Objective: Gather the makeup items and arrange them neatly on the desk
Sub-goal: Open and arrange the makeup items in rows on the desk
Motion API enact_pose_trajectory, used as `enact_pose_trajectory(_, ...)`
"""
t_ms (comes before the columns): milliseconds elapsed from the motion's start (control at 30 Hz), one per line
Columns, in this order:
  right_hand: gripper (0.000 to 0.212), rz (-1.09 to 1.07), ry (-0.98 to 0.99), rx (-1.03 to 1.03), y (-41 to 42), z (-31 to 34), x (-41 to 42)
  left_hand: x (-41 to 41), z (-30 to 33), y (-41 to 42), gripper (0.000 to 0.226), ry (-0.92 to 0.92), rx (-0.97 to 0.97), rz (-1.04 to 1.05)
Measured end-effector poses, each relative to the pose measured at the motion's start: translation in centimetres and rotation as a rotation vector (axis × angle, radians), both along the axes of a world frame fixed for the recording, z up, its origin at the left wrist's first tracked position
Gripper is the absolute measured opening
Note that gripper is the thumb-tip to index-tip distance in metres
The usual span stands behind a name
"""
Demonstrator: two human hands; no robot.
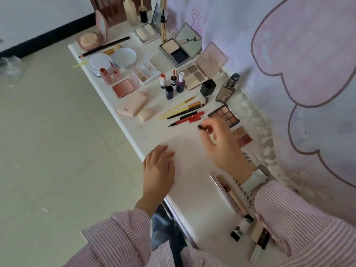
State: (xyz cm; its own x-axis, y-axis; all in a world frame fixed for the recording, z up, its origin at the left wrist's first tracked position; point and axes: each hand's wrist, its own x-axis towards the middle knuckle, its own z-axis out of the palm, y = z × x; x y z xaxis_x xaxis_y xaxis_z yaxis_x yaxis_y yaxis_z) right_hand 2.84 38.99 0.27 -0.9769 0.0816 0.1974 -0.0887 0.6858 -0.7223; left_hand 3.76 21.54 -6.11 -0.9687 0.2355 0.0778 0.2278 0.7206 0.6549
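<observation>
My right hand (221,139) pinches a thin dark pencil (200,128) by its end, just short of the row of pens (185,117) beyond my fingertips; it seems light, stiff and prone to rolling, so a mid-shaft hold suits; my left hand (159,166) rests flat on the desk (192,189).

Right sleeve (300,218) hiding palette (260,237) below it, blurred dark item (200,127) in fingertips
</observation>
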Motion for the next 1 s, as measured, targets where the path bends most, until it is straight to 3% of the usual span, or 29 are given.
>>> enact_pose_trajectory(67, 0.015, -0.178, -0.021, -0.264, 0.4, 0.9, -0.5, 0.0, 0.8, 0.1, 0.019, -0.114, 0.100, 0.037)
enact_pose_trajectory(167, 0.020, -0.352, -0.213, -0.676, 0.7, 1.0, -0.3, -0.2, 2.5, 0.0, 0.020, -0.487, 0.440, 0.122)
enact_pose_trajectory(267, 0.018, -0.387, -0.344, -0.725, 0.5, 0.1, 0.8, 0.0, 3.6, -0.5, 0.027, -0.643, 0.642, 0.074)
enact_pose_trajectory(367, 0.017, -0.373, -0.375, -0.732, -0.1, -0.4, 1.6, 0.4, 4.0, -0.8, 0.027, -0.669, 0.578, -0.028)
enact_pose_trajectory(500, 0.015, -0.324, -0.436, -0.767, -1.3, -0.2, 2.1, 0.8, 3.1, -0.6, 0.021, -0.586, 0.340, -0.146)
enact_pose_trajectory(633, 0.018, -0.201, -0.490, -0.673, -3.0, 0.0, 2.8, 1.1, 2.7, -0.2, 0.019, -0.493, 0.289, -0.160)
enact_pose_trajectory(1000, 0.013, -0.201, -0.573, -0.599, -2.5, -0.4, 3.4, 1.3, 1.5, -0.7, 0.018, -0.444, 0.141, -0.142)
